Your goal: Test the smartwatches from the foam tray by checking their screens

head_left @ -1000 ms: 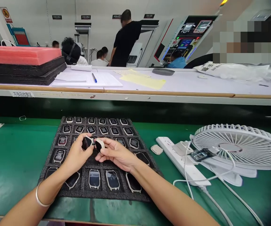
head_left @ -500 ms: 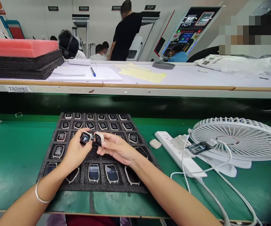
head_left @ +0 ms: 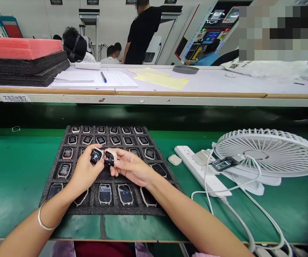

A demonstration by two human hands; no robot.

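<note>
My left hand [head_left: 87,171] is closed round a smartwatch body [head_left: 96,156] whose screen is lit with a dial. In my right hand [head_left: 135,167], thumb and fingers grip another smartwatch body [head_left: 111,157] with a pale case and a dark screen. The two are held close side by side; whether they touch I cannot tell. Below both hands lies a black foam tray [head_left: 89,210] with rows of strapless watches. Those in the far rows show lit text, while watches in the nearest row, such as this one [head_left: 105,193], look dark. My wrists and fingers hide part of the tray.
Right of the tray are a pale square piece [head_left: 175,160], a white power strip [head_left: 204,175] with cables, and a white fan [head_left: 268,153] lying face up. A raised shelf [head_left: 154,93] crosses behind, carrying foam blocks [head_left: 22,50], papers and a pen. Other people are beyond it.
The whole view has shifted slightly, so things sit a little higher and further left. Both hands keep their watches, and the right one is turned a little more towards me.
</note>
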